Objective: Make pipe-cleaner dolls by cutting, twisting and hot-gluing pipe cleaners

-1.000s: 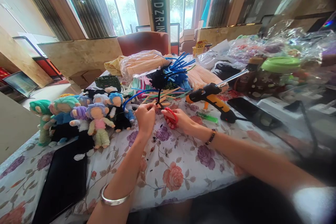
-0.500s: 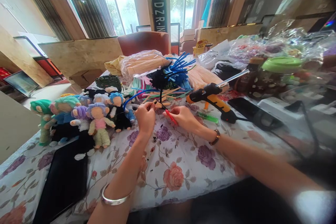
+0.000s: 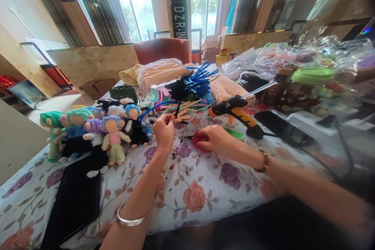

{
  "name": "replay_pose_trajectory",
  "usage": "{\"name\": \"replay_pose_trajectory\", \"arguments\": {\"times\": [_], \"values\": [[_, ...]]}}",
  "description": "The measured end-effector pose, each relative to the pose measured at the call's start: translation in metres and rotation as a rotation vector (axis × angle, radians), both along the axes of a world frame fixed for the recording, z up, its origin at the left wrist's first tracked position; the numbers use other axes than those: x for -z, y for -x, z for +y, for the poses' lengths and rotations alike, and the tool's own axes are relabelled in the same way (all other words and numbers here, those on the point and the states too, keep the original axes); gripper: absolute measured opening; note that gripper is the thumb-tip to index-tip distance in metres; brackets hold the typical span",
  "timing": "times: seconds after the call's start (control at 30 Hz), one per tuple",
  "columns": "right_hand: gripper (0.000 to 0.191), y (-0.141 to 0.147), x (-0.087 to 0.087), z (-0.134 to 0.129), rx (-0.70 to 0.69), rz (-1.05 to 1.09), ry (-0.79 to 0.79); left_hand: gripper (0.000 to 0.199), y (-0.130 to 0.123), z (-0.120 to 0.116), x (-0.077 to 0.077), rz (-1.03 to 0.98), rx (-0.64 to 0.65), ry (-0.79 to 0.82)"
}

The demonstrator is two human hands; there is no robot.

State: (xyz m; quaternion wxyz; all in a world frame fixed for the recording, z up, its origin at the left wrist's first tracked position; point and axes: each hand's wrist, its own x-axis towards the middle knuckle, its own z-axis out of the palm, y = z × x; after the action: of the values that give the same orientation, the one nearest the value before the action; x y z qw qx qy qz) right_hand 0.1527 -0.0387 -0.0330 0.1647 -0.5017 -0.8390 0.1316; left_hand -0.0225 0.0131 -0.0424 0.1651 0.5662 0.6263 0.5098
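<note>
My left hand [image 3: 164, 132] is closed in a pinch on a black pipe cleaner [image 3: 178, 108], which sticks up from between the fingertips. My right hand [image 3: 215, 139] has its fingers on the red handles of a pair of scissors [image 3: 200, 142]. The scissors lie low over the tablecloth, and their dark blades point left toward my left hand. Small black scraps [image 3: 173, 156] are scattered on the cloth below. Just behind my hands lies a pile of loose pipe cleaners [image 3: 187, 106] in pale and orange tones.
Several yarn-haired dolls [image 3: 113, 136] stand at left, behind a black tablet-like slab [image 3: 72, 203]. A hot glue gun [image 3: 237, 111] with a glue stick rests at right, beside a green clear-plastic item [image 3: 235, 133] and a phone [image 3: 271, 121]. Blue pipe cleaners [image 3: 202, 80] are bundled at the back.
The scissors have moved from the black pipe cleaner down and right, and turned flatter. A short black piece now lies near my left fingertips. My left hand stays almost in place.
</note>
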Motion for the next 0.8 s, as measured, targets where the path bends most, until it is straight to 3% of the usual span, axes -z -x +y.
{"name": "replay_pose_trajectory", "arguments": {"times": [0.13,0.27,0.37,0.5,0.67,0.8], "values": [[0.021,-0.026,0.005,-0.031,-0.033,0.052,-0.236,0.017,0.001,0.002,0.002,-0.002,0.002,-0.008],[0.025,-0.090,0.014,-0.056,0.304,-0.034,-0.440,0.017,0.001,0.001,0.003,-0.016,0.021,-0.019],[0.028,-0.152,0.023,-0.057,0.511,-0.063,-0.531,0.018,0.000,0.000,0.003,-0.001,0.020,-0.028],[0.036,-0.215,0.041,-0.041,0.480,-0.098,-0.387,0.018,0.000,0.000,0.004,-0.006,0.021,-0.027],[0.042,-0.236,0.053,-0.027,0.576,-0.165,-0.297,0.019,0.001,0.001,0.005,0.003,0.015,-0.025],[0.033,-0.232,0.048,-0.037,0.628,-0.157,-0.403,0.020,0.001,0.001,0.005,-0.005,0.024,-0.020]]}}
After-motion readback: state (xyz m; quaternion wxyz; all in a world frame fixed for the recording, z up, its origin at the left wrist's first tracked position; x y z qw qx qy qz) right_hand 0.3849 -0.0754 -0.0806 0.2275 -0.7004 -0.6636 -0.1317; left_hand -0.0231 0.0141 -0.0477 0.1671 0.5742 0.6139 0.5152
